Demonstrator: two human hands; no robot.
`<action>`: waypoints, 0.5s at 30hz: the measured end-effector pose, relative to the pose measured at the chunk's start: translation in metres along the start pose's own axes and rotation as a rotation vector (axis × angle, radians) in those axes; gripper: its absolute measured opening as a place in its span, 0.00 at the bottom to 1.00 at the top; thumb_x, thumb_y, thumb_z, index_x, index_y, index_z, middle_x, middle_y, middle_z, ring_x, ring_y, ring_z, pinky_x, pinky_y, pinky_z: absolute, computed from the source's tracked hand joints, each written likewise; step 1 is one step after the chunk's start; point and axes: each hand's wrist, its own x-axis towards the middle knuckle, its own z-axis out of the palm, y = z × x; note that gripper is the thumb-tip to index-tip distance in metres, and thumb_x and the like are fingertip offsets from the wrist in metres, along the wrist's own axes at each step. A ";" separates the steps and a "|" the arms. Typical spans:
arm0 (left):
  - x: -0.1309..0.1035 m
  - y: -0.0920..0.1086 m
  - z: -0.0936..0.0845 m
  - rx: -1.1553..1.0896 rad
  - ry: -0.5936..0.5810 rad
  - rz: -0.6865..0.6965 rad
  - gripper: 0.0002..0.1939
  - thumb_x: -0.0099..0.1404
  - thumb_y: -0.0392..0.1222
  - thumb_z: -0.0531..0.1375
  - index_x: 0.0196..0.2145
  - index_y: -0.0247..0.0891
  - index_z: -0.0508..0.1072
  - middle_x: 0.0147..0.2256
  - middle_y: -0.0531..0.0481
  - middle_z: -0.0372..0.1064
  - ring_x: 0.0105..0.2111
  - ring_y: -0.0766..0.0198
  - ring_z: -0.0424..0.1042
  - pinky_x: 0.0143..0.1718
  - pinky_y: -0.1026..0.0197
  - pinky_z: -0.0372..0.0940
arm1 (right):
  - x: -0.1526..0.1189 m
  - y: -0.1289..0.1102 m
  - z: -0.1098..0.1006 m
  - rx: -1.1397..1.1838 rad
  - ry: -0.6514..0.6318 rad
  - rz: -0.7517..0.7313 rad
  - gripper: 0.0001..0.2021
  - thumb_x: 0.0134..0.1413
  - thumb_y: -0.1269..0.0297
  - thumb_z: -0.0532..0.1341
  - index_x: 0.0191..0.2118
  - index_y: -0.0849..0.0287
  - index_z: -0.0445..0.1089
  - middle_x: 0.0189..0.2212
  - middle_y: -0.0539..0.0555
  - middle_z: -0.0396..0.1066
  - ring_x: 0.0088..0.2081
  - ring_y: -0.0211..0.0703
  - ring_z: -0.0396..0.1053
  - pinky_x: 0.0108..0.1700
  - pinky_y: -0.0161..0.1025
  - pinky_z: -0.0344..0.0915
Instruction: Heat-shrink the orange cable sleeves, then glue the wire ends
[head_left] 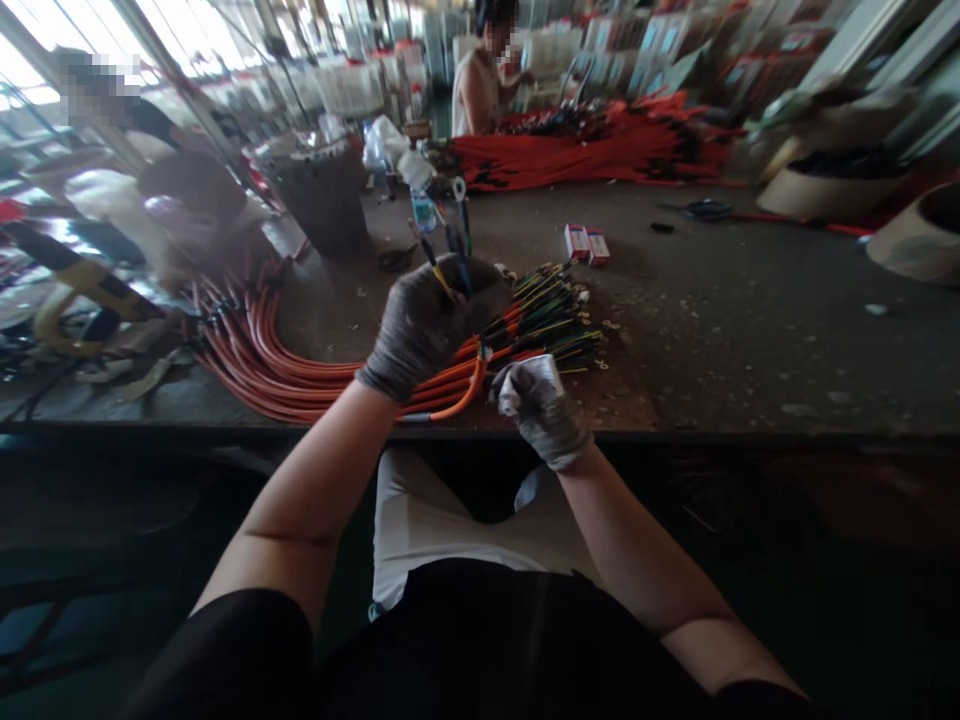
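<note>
My left hand [420, 325], in a grey glove, is closed around the wire end of an orange cable [474, 385]. Several thin cores [439, 268], among them yellow, blue and dark ones, poke up above its fingers. One of them carries a pale ring-shaped end. Lower and to the right, my right hand [547, 420], gloved too, has its fingers curled on a white, crumpled-looking object [546, 372] whose kind I cannot make out. Behind both hands lies a bundle of orange cables [300, 375], their yellow-green and dark cores [559, 325] fanned out to the right.
Two small red-and-white boxes [586, 245] lie beyond the bundle on the dark worktable [712, 330]. A grey bucket [319, 195] stands behind at left. Red cables [592, 160] are heaped across the far side, near another person [471, 90]. A yellow-and-black tool [79, 285] lies far left.
</note>
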 end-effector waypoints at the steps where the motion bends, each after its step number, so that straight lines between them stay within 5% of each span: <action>1: 0.005 0.002 -0.003 -0.030 -0.041 -0.043 0.21 0.57 0.60 0.68 0.36 0.38 0.79 0.34 0.47 0.76 0.39 0.57 0.76 0.39 0.59 0.73 | 0.004 -0.005 -0.001 0.055 -0.001 0.034 0.23 0.62 0.44 0.56 0.24 0.58 0.66 0.20 0.50 0.69 0.19 0.35 0.63 0.20 0.33 0.63; 5: 0.009 0.002 -0.011 -0.108 -0.111 -0.130 0.18 0.58 0.57 0.68 0.32 0.37 0.79 0.24 0.50 0.74 0.23 0.65 0.73 0.19 0.67 0.65 | 0.014 -0.026 -0.002 0.014 0.180 -0.116 0.10 0.59 0.55 0.63 0.40 0.56 0.72 0.38 0.52 0.76 0.29 0.36 0.71 0.27 0.33 0.68; 8: 0.006 -0.002 -0.010 -0.147 -0.075 -0.150 0.16 0.59 0.53 0.68 0.33 0.36 0.79 0.22 0.51 0.73 0.21 0.67 0.72 0.17 0.68 0.62 | 0.015 -0.033 0.001 -0.139 0.167 -0.346 0.05 0.61 0.63 0.62 0.42 0.55 0.73 0.40 0.51 0.77 0.38 0.39 0.74 0.38 0.37 0.72; 15: 0.005 -0.009 -0.001 -0.175 -0.055 -0.124 0.17 0.60 0.53 0.68 0.34 0.34 0.79 0.22 0.52 0.72 0.18 0.70 0.68 0.17 0.68 0.62 | 0.016 -0.035 -0.006 -0.525 0.054 -0.606 0.06 0.61 0.63 0.61 0.42 0.52 0.74 0.38 0.51 0.76 0.40 0.44 0.72 0.44 0.43 0.69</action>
